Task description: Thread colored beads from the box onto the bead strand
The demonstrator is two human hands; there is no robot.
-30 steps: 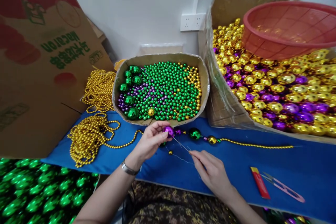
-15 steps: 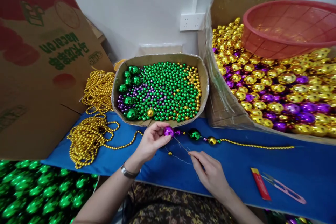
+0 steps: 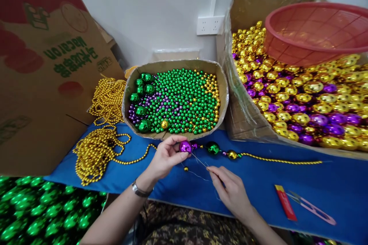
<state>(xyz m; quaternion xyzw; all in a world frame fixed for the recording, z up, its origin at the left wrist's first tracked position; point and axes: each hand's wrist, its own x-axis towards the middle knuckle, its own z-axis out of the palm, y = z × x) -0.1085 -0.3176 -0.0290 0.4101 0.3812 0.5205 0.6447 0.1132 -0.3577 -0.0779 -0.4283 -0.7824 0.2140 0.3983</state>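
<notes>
My left hand pinches a large purple bead at the end of a strand lying on the blue table. To its right on the strand sit a small purple bead, a green bead, a gold bead and a long run of small gold beads. My right hand is closed on a thin thread that runs up to the purple bead. A tiny gold bead lies between my hands.
A cardboard tray holds green, purple and gold beads. A big box at the right has gold and purple balls and a red basket. Gold strands are piled at left. A red lighter and pink snips lie at right.
Hardly anything has moved: both hands and the bead strand stay in place; the view has shifted slightly, so everything sits a little lower.
</notes>
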